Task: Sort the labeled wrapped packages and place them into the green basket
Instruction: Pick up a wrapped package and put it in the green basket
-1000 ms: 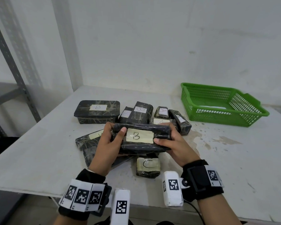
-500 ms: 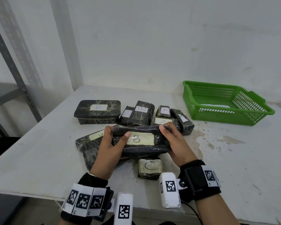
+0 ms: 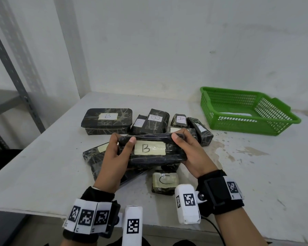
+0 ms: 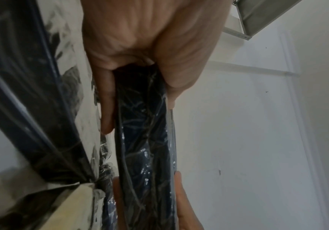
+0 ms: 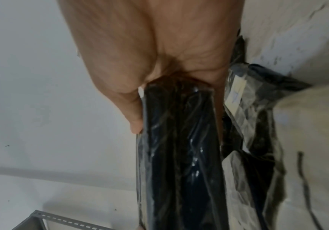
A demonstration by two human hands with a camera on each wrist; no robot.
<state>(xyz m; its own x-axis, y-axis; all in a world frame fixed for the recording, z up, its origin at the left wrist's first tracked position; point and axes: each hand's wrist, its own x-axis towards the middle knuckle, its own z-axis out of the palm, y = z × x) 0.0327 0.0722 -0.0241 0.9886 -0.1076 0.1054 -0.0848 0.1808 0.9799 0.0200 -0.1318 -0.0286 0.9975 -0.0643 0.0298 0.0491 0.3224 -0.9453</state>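
- A long black plastic-wrapped package with a tape label "B" [image 3: 152, 153] is gripped at its ends by the left hand [image 3: 112, 160] and the right hand [image 3: 192, 155], above the pile on the white worktop [image 3: 256, 174].
- Bare worktop is seen between the pile and the green slatted plastic basket [image 3: 245, 112], near the wall at the far right.
- A small wrapped package marked "C" [image 3: 164, 182] lies near the front edge.
- Thumb and fingers pinching the wrap are shown only in the wrist views.

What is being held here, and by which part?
The long black wrapped package labelled B, held by its two short ends: the left hand grips the left end, the right hand the right end, thumbs on the labelled face.
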